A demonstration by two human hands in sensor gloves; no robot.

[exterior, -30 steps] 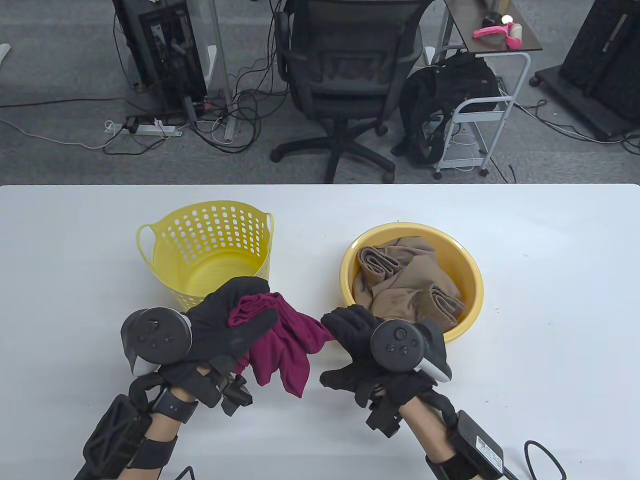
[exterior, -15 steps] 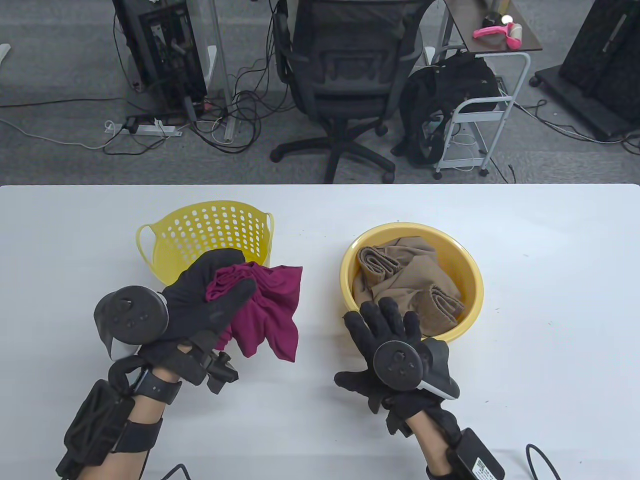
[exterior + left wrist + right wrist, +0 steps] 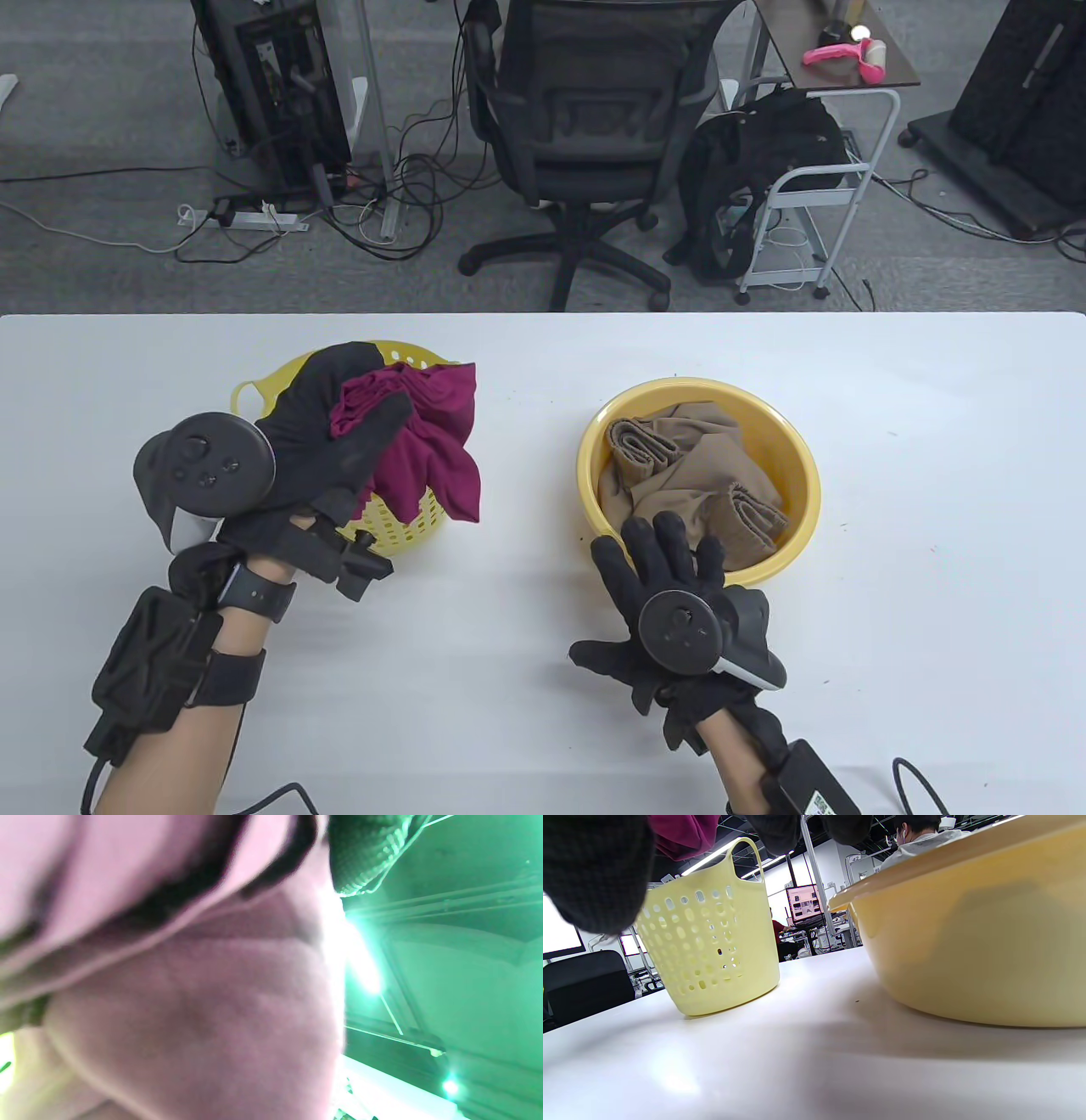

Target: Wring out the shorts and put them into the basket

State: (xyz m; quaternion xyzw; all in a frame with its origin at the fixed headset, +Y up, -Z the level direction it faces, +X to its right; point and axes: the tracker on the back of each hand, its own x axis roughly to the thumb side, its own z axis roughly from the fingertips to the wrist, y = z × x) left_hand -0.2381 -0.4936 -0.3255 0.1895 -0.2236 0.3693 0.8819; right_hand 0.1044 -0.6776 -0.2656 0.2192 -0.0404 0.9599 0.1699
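**Shorts over the basket, ready to drop**

While my left hand (image 3: 314, 458) grips the bunched maroon shorts (image 3: 424, 441), it holds them above the yellow basket (image 3: 407, 522) at the centre left of the table view, with the loose cloth hanging over the basket's right rim. My fingers are clenched round the upper bundle, thumb pressed across it. To do this step well, I judge I should bring the hanging part further left, inside the rim, lower the bundle into the mouth and only then let go; released now, the trailing cloth might drape over the edge or slip onto the table (image 3: 933, 509). The basket looks light, so a snagged fold could tip it.

My right hand (image 3: 670, 586) lies lower centre, fingers straight and spread, grasping nothing, its fingertips at the near rim of the yellow basin (image 3: 802, 475). That basin holds tan clothes (image 3: 687, 484), folded and crumpled. I judge these are next for wringing.

Nothing stands between the shorts and the basket's mouth. My left wrist view is filled by blurred cloth and tells me little. Beyond the far table edge stand an office chair (image 3: 585, 110), a small cart (image 3: 806, 212) and floor cables (image 3: 382, 212), all well apart from my work.
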